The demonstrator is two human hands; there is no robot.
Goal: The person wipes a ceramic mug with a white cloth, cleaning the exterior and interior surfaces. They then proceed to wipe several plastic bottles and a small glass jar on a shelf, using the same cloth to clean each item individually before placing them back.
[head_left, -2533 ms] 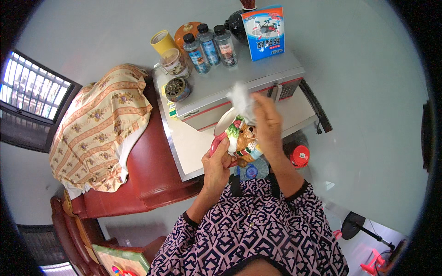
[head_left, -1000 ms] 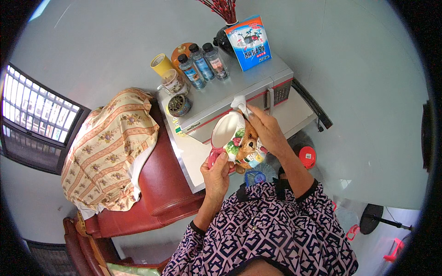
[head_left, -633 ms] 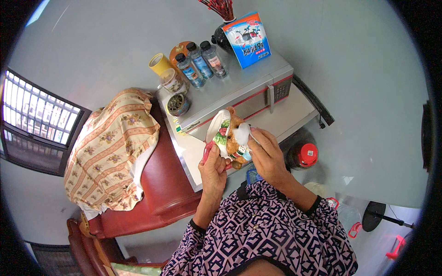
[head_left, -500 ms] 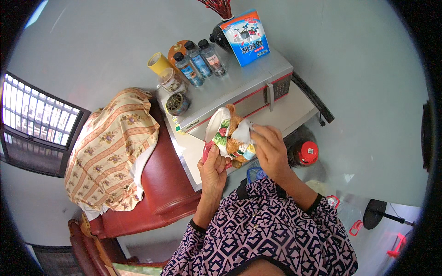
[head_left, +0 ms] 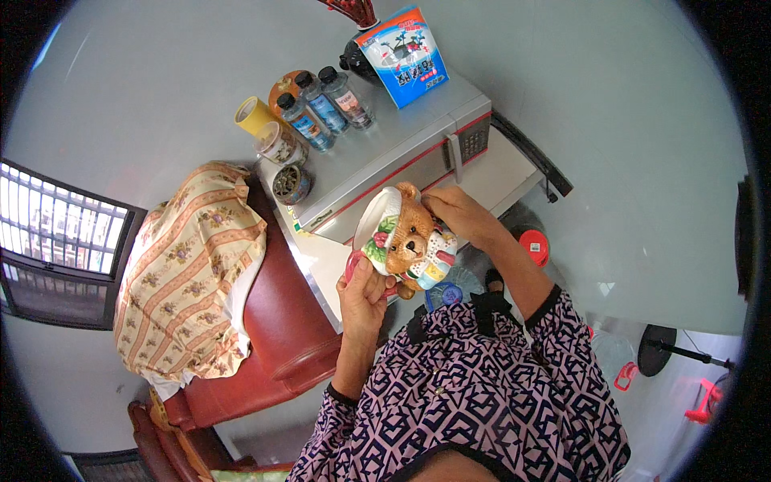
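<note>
A painted ceramic mug shaped like a teddy bear (head_left: 411,241) is tilted in front of me, its white mouth facing up and left. It has a brown face, green leaves, a red flower and a white-and-yellow outfit. My left hand (head_left: 365,297) is closed around its lower left side by a red-pink part that looks like a handle. My right hand (head_left: 458,213) presses against the bear's far right side, near the ear. Its fingers are curled and partly hidden behind the mug. No white cloth shows in it at this moment.
Just beyond is a silver microwave (head_left: 401,153) on a white table (head_left: 317,269). Bottles (head_left: 349,103), jars (head_left: 291,185), a yellow roll (head_left: 255,116) and a blue packet (head_left: 404,60) stand on it. Left is a red sofa (head_left: 297,329) with a flowered cover (head_left: 189,273); a red-lidded container (head_left: 534,247) sits right.
My right hand has moved from the bear's face to its far right side, and the white cloth over the face has gone from view. My left hand keeps its hold.
</note>
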